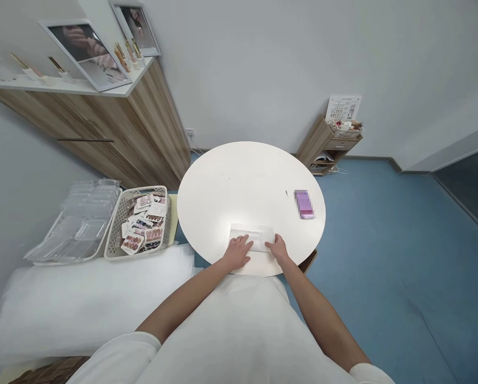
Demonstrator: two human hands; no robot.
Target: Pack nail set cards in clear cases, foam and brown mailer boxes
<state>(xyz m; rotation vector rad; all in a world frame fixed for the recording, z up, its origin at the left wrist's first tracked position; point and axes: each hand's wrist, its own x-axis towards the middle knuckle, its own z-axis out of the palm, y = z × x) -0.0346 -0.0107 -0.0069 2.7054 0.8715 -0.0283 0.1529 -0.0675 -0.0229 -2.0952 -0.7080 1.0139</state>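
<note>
A thin, whitish, see-through sheet or pouch (259,238) lies near the front edge of the round white table (247,176); I cannot tell its exact kind. My left hand (238,253) rests flat on its left part, fingers spread. At the right end, my right hand (278,247) pinches the edge between thumb and fingers. A purple, pixelated rectangular object (304,204) lies on the table's right side, apart from both hands.
Left of the table, a white basket (113,234) holds cards of press-on nails (143,218). Beside it are stacked clear plastic trays (82,218) and white foam sheets (90,304). A wooden cabinet (143,122) stands behind left, a small shelf unit (323,141) behind right.
</note>
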